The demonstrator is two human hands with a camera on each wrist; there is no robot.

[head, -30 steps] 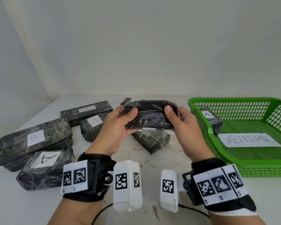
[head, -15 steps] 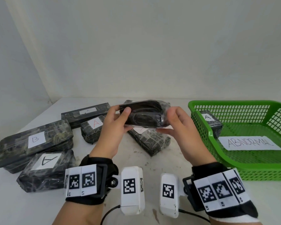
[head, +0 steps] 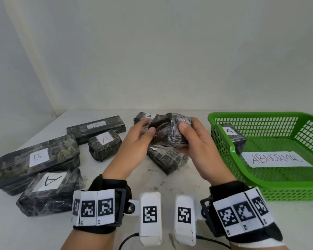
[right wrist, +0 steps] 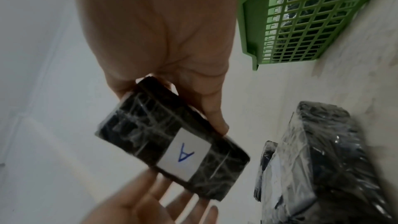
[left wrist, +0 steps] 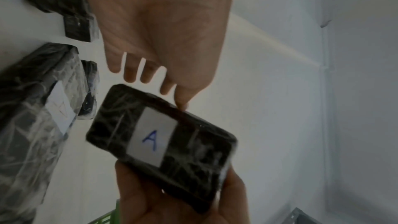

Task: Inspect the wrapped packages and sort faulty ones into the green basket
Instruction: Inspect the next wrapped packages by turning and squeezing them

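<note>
Since half a second ago: held package (head: 170,131) turned from level to tilted, its left end raised, in front of the chest above the table (head: 170,179).

Item list, left to right. Long package marked B (head: 37,160) at the table's left edge; package marked A (head: 50,191) in front of it; long package (head: 96,128) at the rear; short package with a red A (head: 104,142) just before that. Left hand (head: 134,152): thumb and fingers pinch the held package's left end; in the right wrist view its other fingers lie fairly straight and spread. Right hand (head: 197,148): thumb on the near face, fingers curled beneath, gripping the right end. Held package's label, a blue A (left wrist: 150,138), faces away from the person. Another package (head: 167,158) lies on the table below. Green basket (head: 271,186) at right holds one package (head: 232,137) and a sheet reading ABNORMAL (head: 276,158).
</note>
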